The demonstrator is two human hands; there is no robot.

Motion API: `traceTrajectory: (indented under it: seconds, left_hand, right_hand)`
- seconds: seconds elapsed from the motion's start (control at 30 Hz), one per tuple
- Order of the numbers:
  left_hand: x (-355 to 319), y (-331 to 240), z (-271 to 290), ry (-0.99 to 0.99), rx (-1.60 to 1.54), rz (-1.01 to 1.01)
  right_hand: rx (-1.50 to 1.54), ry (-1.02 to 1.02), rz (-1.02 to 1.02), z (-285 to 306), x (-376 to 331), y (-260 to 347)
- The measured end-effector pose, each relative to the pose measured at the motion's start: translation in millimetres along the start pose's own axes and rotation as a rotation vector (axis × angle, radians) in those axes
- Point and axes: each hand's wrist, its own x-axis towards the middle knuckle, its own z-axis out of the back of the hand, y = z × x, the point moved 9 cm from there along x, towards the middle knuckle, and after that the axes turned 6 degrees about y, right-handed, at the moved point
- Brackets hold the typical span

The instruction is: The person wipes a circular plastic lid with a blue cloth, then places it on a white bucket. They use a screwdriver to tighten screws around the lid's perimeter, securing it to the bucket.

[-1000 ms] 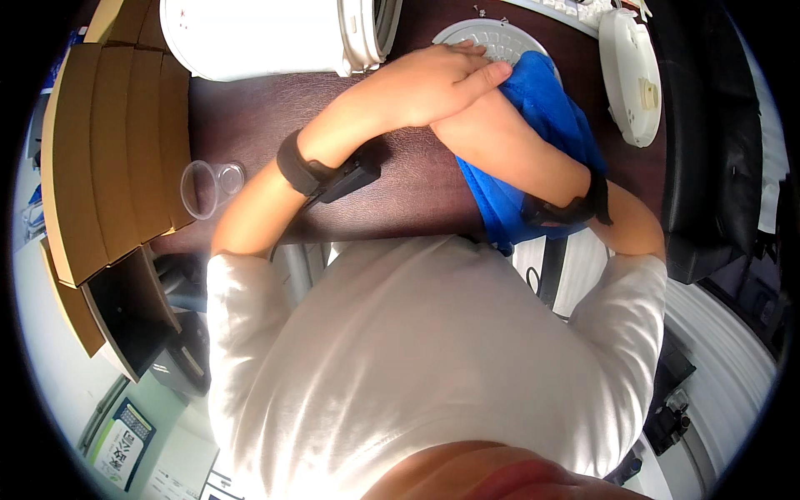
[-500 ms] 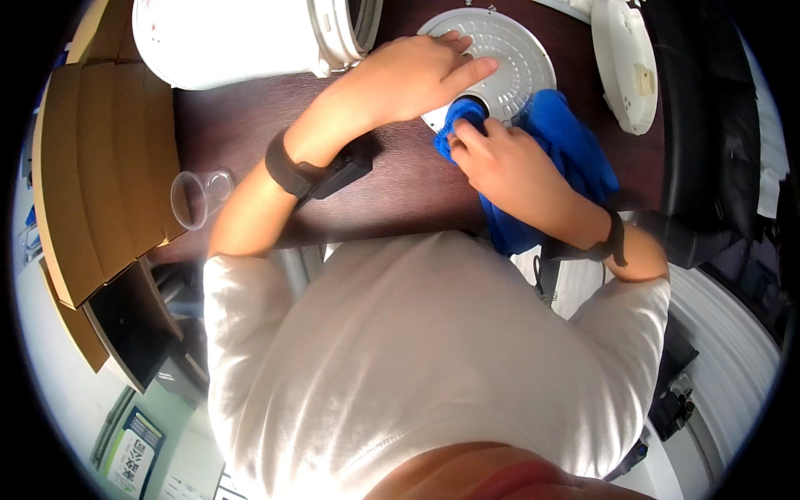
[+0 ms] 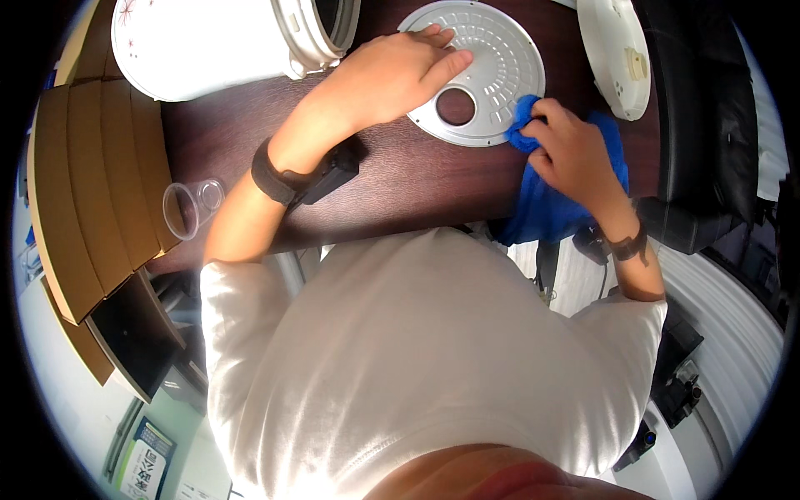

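Cardboard boxes [image 3: 79, 192]: stacked at the far left, along the table's left edge.
Plastic cup [image 3: 190, 207]: clear, lying on its side just beside the boxes, well apart from both hands.
Cooker body [image 3: 225, 42]: white, tipped on its side at upper left, its rim close to the left hand's knuckles.
Table [image 3: 400, 179]: dark wood; bare surface between the left forearm and the near edge.
Left hand [image 3: 392, 75]: flat, fingers spread, pressing down on the disc's left part; grips nothing.
Perforated disc [image 3: 483, 71]: round, pale grey, centre hole, lying flat; no long axis. It sits between the hands, under the left and just left of the right.
Right hand [image 3: 571, 154]: fingers curled tight around a bunched blue cloth [image 3: 550, 204], the wad touching the disc's lower right rim; the rest trails over the near table edge.
Lid [image 3: 617, 54]: white, right of the disc, near but apart.
Chair [image 3: 708, 125]: black, bounding the right side.
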Motion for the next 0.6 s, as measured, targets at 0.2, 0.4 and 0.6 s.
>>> traceTrajectory:
  seconds: [0.2,0.4,0.6]
  left_hand:
    - [2,3,-3,0.017,0.007,0.018]
    - [-5,-12,-9,-0.060,0.248,-0.036]
    - [-32,-51,-23,0.075,0.428,-0.018]
  right_hand:
    - [0.092,-0.020,-0.050,4,-1,-11]
    - [0.234,-0.202,-0.102,40,14,-10]
    - [0.212,-0.391,-0.083,81,40,-18]
